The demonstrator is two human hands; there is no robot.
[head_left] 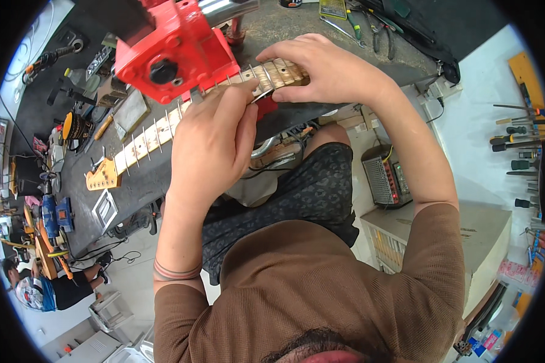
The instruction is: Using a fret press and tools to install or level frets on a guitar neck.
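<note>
A maple guitar neck (144, 145) lies slantwise along the bench edge, its headstock at the lower left. Several fret wires cross it, their ends sticking out past both sides. My right hand (327, 69) grips the far right end of the neck, thumb on the near side and fingers over the far side. Over the middle of the neck is my left hand (209, 139), thumb and index finger closed together by a thin metal piece that looks like fret wire (264, 95). Its other fingers are hidden. A red press (175, 54) stands over the neck, just beyond my left hand.
The dark bench (163, 175) carries a flat stone-like block (130, 115), pliers (389, 42) and a wrench (343, 31). Screwdrivers and files (518, 145) hang on the right wall. A metal box (386, 178) stands below the bench. Another person (48, 290) is at the far left.
</note>
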